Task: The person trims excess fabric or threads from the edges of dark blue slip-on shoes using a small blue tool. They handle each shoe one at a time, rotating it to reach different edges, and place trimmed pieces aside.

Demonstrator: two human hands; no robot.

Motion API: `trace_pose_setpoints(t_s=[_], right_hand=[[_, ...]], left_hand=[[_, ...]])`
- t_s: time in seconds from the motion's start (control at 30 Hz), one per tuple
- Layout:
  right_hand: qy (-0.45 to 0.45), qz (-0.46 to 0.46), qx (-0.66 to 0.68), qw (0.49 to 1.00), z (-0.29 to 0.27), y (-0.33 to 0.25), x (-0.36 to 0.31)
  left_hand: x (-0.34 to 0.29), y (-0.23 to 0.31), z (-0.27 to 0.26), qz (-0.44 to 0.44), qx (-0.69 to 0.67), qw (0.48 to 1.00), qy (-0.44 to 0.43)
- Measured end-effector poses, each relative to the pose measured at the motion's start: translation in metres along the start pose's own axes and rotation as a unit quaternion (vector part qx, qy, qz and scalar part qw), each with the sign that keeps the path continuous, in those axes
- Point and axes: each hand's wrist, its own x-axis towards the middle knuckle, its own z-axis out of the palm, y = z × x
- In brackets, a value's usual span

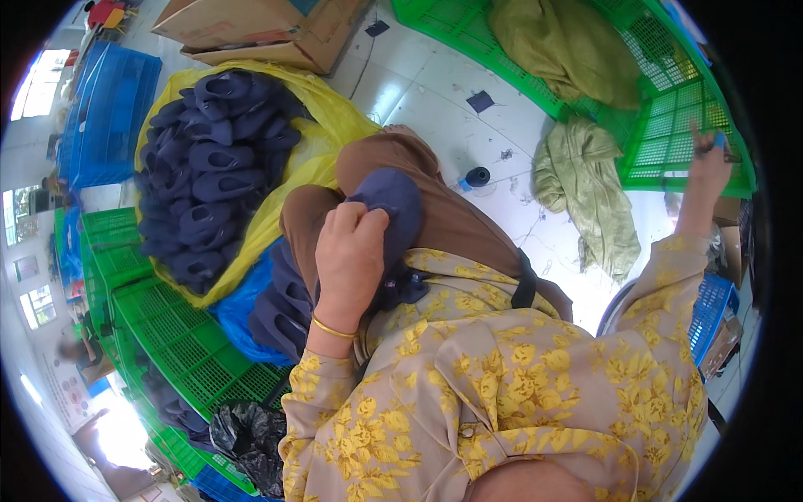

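Observation:
My left hand (355, 247) is closed round one end of a dark blue slip-on shoe (398, 201), holding it over my lap. Its rounded other end points away from me. My right hand (709, 171) is stretched far out to the right, in front of a green basket's wall, with its fingers apart. Something blue sits on one of its fingers. Left of my knees, a yellow plastic bag (322, 138) stands open, heaped with shoes (222, 159) of the same dark blue. More dark shoes (280, 314) lie by my left thigh, beside blue plastic sheeting (242, 322).
Green plastic baskets (171, 335) stand along the left, with a black plastic bag (248, 439) near them. Cardboard boxes (259, 33) are ahead. A large green basket (669, 163) at right holds olive cloth (560, 50). Pale green cloth (581, 184) and a dark spool (478, 176) lie on the floor.

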Motion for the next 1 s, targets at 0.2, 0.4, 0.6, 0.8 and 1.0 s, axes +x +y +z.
trace_pose_setpoints(t_s=[0.2,0.4,0.6,0.8,1.0], right_hand=[[-0.394,-0.031,-0.328,0.858,0.083,0.020,-0.182],[-0.691,-0.198,-0.304,0.625,0.152,0.020,-0.339],[-0.700,-0.308,-0.321,0.559,0.171,0.024,-0.366],[-0.690,-0.319,-0.360,0.542,0.171,0.027,-0.374],[-0.682,-0.383,-0.316,0.537,0.167,0.032,-0.364]], left_hand=[[-0.005,-0.009,-0.004,-0.212,-0.188,0.959,-0.015],[-0.010,-0.015,-0.008,-0.295,-0.303,0.904,-0.068],[-0.010,-0.016,-0.004,-0.294,-0.327,0.894,-0.081],[-0.014,-0.016,-0.002,-0.294,-0.334,0.892,-0.076],[-0.011,-0.008,-0.016,-0.278,-0.318,0.898,-0.121]])
